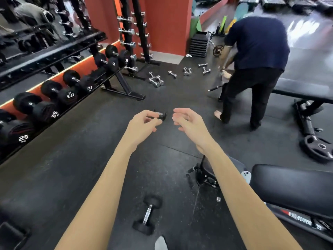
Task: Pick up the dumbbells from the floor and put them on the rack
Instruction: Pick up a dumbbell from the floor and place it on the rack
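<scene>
1. My left hand [144,121] and right hand [189,121] reach forward, fingers loosely curled, holding nothing.
2. One black dumbbell [148,216] lies on the floor [81,168] between my forearms; another [161,115] sits beyond my fingertips (partly hidden).
3. The rack [59,82] stands left.

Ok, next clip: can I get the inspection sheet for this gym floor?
Surface: black rubber floor, speckled.
Job's things: black hex dumbbell with chrome handle lying on the floor; another black dumbbell further off, partly hidden by the left hand; small chrome dumbbells scattered near the slanted black dumbbell rack.
Clutter: black weight plate, black padded benches.
Hands: left hand and right hand raised, fingers loosely curled, holding nothing.
Cables: nothing seen.
Surroundings: person in a dark blue shirt bending nearby; red pillar.
</scene>
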Demonstrator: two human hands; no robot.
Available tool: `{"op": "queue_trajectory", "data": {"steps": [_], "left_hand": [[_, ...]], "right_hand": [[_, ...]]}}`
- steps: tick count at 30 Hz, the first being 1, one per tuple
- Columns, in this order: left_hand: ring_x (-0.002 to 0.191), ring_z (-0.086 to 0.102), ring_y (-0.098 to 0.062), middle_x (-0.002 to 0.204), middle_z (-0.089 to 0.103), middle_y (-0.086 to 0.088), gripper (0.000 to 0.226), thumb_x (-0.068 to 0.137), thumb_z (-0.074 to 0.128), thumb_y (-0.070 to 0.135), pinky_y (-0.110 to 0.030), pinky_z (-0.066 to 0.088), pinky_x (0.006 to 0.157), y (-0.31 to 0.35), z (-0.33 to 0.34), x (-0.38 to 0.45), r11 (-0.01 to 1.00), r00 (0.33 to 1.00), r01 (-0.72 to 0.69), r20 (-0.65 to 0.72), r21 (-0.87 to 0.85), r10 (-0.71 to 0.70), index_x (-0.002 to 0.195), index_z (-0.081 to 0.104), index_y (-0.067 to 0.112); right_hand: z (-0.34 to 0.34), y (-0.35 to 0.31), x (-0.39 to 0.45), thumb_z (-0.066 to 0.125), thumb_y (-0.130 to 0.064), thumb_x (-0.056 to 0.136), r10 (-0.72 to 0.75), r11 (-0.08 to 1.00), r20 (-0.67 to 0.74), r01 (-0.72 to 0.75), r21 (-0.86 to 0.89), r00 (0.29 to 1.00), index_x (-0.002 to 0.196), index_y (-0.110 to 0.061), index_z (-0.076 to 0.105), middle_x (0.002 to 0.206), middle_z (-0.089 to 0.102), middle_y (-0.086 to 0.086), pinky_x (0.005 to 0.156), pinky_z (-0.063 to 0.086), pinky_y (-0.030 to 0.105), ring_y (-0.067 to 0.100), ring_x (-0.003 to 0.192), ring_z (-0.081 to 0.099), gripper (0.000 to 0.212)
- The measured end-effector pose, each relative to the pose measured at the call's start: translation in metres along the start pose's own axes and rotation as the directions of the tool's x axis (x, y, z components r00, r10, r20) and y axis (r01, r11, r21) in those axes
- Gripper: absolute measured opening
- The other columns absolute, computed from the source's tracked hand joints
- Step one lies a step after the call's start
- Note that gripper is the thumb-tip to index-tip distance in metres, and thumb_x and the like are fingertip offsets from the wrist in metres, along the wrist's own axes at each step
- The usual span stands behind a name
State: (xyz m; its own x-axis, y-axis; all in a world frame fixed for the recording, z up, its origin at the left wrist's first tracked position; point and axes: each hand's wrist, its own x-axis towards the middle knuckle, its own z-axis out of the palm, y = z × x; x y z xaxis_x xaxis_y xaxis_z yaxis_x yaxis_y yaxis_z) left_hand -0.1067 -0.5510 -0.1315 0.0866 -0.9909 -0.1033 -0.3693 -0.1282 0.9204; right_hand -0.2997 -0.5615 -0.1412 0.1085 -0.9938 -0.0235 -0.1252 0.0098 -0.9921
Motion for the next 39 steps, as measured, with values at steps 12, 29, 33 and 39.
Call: {"op": "queue_trajectory", "data": {"steps": [12, 29, 33, 39], "left_hand": [[0.081, 0.072, -0.005, 0.095, 0.076, 0.013, 0.017, 0.094, 0.062, 0.043, -0.031, 0.056, 0.082, 0.000, -0.023, 0.255, 0.998, 0.999, 0.018, -0.035, -0.060, -0.021, 0.107, 0.067, 0.033], [0.079, 0.072, -0.003, 0.097, 0.076, 0.011, 0.018, 0.089, 0.067, 0.042, -0.025, 0.052, 0.074, 0.026, -0.042, 0.619, 0.988, 0.991, 0.110, -0.064, -0.111, -0.118, 0.106, 0.066, 0.037], [0.080, 0.072, -0.004, 0.103, 0.074, 0.007, 0.016, 0.089, 0.068, 0.036, -0.023, 0.050, 0.071, 0.010, -0.049, 0.715, 0.986, 0.989, 0.143, -0.023, -0.080, -0.145, 0.105, 0.067, 0.037], [0.076, 0.071, 0.000, 0.105, 0.073, 0.007, 0.017, 0.087, 0.067, 0.036, -0.025, 0.052, 0.072, -0.018, -0.058, 0.854, 0.985, 0.984, 0.172, 0.044, -0.017, -0.171, 0.104, 0.068, 0.036]], "right_hand": [[0.008, 0.009, 0.254, 0.068, -0.028, 0.093, -0.014, 1.000, -0.027, 0.013, -0.004, 1.000, 0.110, -0.041, 0.068, 0.111, 0.074, -0.015, 0.092, 0.055, 0.031, 0.016, 0.104, 0.071, 0.022], [0.002, 0.002, 0.632, 0.068, -0.027, 0.092, 0.017, 1.000, 0.012, -0.017, 0.022, 1.000, 0.105, -0.041, 0.072, 0.109, 0.075, -0.015, 0.093, 0.057, 0.034, 0.015, 0.101, 0.071, 0.020], [0.022, 0.017, 0.715, 0.068, -0.023, 0.094, 0.044, 0.999, 0.022, -0.044, 0.021, 0.999, 0.109, -0.037, 0.071, 0.110, 0.074, -0.013, 0.094, 0.055, 0.032, 0.015, 0.103, 0.070, 0.020], [0.046, 0.038, 0.836, 0.065, -0.020, 0.094, 0.112, 0.994, -0.033, -0.112, 0.014, 0.993, 0.109, -0.033, 0.072, 0.105, 0.073, -0.014, 0.091, 0.055, 0.030, 0.009, 0.100, 0.069, 0.021]]}}
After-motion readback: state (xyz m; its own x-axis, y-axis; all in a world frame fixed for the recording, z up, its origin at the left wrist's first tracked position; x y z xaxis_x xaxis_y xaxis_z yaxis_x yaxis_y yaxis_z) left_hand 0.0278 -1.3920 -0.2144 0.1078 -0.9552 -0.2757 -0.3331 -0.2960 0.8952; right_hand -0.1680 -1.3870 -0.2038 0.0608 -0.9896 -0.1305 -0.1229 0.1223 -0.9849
